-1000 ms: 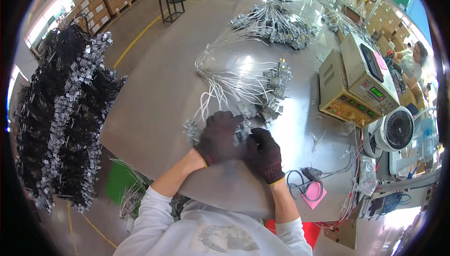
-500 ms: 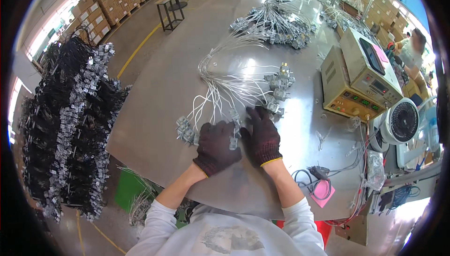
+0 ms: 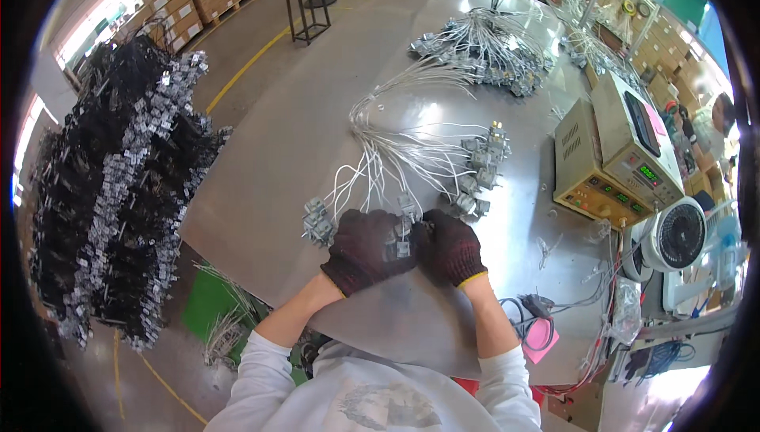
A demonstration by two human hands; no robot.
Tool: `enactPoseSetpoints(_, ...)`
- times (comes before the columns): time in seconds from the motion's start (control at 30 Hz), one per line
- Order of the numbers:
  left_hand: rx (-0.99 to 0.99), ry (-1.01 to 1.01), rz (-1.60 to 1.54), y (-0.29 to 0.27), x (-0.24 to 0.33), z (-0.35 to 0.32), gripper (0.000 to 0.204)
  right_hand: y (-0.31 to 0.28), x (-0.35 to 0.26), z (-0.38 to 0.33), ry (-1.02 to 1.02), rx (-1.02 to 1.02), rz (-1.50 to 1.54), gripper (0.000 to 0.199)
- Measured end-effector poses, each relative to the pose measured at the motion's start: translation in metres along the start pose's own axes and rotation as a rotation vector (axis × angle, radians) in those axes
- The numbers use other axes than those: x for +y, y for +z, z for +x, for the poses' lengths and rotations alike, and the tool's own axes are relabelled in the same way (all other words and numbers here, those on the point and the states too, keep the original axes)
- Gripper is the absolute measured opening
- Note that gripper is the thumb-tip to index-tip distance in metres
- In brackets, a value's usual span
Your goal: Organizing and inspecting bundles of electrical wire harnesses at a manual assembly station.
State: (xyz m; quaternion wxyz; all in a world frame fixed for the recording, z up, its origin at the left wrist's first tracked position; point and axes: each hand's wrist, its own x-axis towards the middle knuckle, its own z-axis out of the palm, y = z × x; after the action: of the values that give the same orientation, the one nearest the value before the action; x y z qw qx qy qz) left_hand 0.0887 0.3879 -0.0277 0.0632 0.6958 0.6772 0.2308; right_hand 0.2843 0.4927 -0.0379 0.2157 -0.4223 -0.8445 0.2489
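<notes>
A bundle of white wires [image 3: 384, 151] lies on the metal table with small grey plug-like connectors on its ends. My left hand [image 3: 360, 252], in a dark red-black knitted glove, is closed around a short column of these grey connectors [image 3: 403, 248]. Close against that column, on its right, my gloved right hand [image 3: 453, 248] has its fingers curled in. What its fingertips pinch, if anything, is hidden. One cluster of connectors [image 3: 318, 224] rests just left of my left hand. Another row of connectors [image 3: 484, 159] lies beyond my right hand.
A larger heap of wired connectors [image 3: 495, 56] sits farther back. On the right stand a tester [image 3: 613, 147] with lit displays and a fan [image 3: 681, 230], with loose cables [image 3: 530, 313] nearer. Black cable bundles [image 3: 111, 195] hang at the left. A co-worker [image 3: 722, 115] is partly visible.
My right hand has drawn back toward my left hand, its outstretched fingers now curled. My left hand stays by the connector column. The view has shifted slightly.
</notes>
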Motion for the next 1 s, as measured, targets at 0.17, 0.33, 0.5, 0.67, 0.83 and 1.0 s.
enactPoseSetpoints(0.17,-0.066,0.076,0.024,-0.011,0.002,0.003,0.085,-0.024,-0.039,-0.017,0.116,-0.110,-0.168,0.045)
enactPoseSetpoints(0.33,-0.093,0.210,0.152,-0.015,0.006,0.011,0.059,-0.032,-0.070,-0.001,-0.220,0.138,-0.056,0.054)
enactPoseSetpoints(0.5,-0.017,0.148,0.147,-0.004,0.000,0.004,0.067,-0.019,-0.064,0.021,-0.130,0.040,-0.187,0.041)
enactPoseSetpoints(0.67,-0.034,0.143,0.033,0.003,-0.006,-0.008,0.091,-0.018,-0.040,0.013,-0.189,0.315,-0.039,0.031)
enactPoseSetpoints(0.83,-0.012,0.209,0.026,-0.007,-0.023,-0.012,0.084,-0.026,-0.032,-0.005,-0.207,0.178,-0.102,0.028)
enactPoseSetpoints(1.0,-0.099,0.262,0.016,-0.018,-0.034,-0.006,0.081,-0.025,-0.003,-0.016,-0.227,0.085,-0.096,0.038)
